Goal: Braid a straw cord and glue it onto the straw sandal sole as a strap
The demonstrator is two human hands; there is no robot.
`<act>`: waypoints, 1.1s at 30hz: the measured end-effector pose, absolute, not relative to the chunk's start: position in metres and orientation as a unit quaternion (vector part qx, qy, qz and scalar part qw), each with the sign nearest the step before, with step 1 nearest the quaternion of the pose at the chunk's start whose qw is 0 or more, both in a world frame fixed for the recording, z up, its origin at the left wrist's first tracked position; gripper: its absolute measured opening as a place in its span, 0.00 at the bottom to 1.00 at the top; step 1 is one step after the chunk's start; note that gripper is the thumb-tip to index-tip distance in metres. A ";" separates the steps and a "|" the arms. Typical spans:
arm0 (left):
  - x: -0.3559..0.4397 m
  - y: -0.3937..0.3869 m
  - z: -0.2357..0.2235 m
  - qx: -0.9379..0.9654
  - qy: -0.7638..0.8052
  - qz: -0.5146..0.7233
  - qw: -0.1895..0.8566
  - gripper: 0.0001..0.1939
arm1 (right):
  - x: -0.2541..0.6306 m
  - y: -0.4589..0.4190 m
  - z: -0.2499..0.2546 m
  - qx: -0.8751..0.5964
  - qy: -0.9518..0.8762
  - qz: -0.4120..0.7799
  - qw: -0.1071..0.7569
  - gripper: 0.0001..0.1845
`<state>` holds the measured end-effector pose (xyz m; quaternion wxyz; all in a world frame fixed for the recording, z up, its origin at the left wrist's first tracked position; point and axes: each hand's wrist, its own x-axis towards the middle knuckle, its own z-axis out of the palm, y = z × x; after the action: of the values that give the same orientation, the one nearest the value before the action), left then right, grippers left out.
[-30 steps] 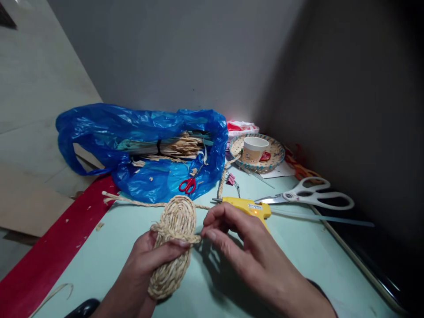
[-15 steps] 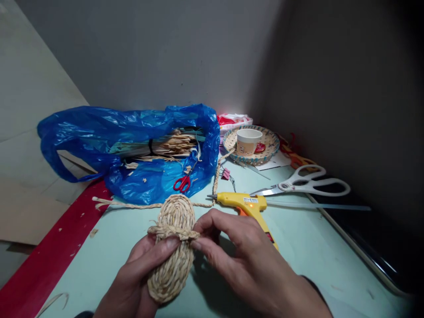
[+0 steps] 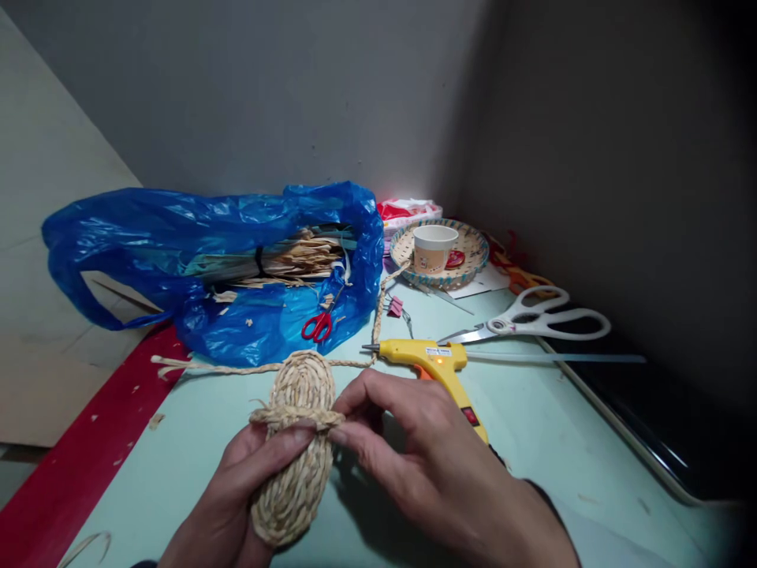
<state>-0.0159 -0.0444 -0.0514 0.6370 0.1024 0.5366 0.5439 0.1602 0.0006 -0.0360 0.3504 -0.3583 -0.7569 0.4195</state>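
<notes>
A small woven straw slipper sole (image 3: 296, 442) is held above the pale green table (image 3: 532, 442). My left hand (image 3: 242, 489) grips it from below, thumb pressed on the braided straw strap (image 3: 292, 416) that crosses its top. My right hand (image 3: 414, 457) pinches the strap's right end against the sole's edge. A yellow glue gun (image 3: 434, 367) with a lit orange lamp lies just behind my right hand. A braided straw cord (image 3: 248, 367) trails on the table behind the sole.
A blue plastic bag (image 3: 206, 260) of straw strips lies at the back left, small red scissors (image 3: 316, 325) in front of it. Large white scissors (image 3: 532, 322), a woven tray (image 3: 473, 264) with a paper cup (image 3: 434, 247) and a pink clip (image 3: 394, 306) sit at the back right.
The view has shifted slightly, so everything sits a little further left. Both hands keep hold of the sole and strap, pressing in the same place.
</notes>
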 end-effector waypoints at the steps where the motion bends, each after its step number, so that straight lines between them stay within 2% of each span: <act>1: -0.016 -0.044 -0.052 0.104 0.533 0.540 0.643 0.14 | 0.160 0.001 -0.035 -0.357 -0.753 0.427 0.350 0.05; 8: -0.020 -0.041 -0.057 0.104 0.501 0.515 0.688 0.14 | 0.160 0.003 -0.031 -0.337 -0.708 0.489 0.381 0.04; 10: -0.019 -0.041 -0.057 0.104 0.497 0.526 0.682 0.16 | 0.160 0.003 -0.030 -0.341 -0.691 0.504 0.390 0.04; 13: -0.017 -0.042 -0.051 0.088 0.479 0.544 0.683 0.22 | 0.159 0.001 -0.027 -0.375 -0.686 0.518 0.346 0.04; 15: -0.014 -0.043 -0.043 0.071 0.476 0.545 0.687 0.20 | 0.157 -0.001 -0.026 -0.392 -0.695 0.511 0.320 0.06; 20: -0.008 -0.044 -0.030 0.085 0.484 0.520 0.699 0.17 | 0.152 -0.002 -0.027 -0.384 -0.691 0.524 0.317 0.07; 27: -0.019 -0.041 -0.043 0.118 0.461 0.503 0.722 0.26 | 0.154 0.003 -0.028 -0.385 -0.624 0.600 0.319 0.06; 33: -0.015 -0.041 -0.045 0.142 0.480 0.505 0.703 0.26 | 0.150 0.000 -0.028 -0.401 -0.645 0.575 0.303 0.06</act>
<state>-0.0149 -0.0412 -0.0453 0.7032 0.1417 0.4796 0.5054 0.1504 0.0000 -0.0279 0.3029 -0.4008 -0.6454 0.5754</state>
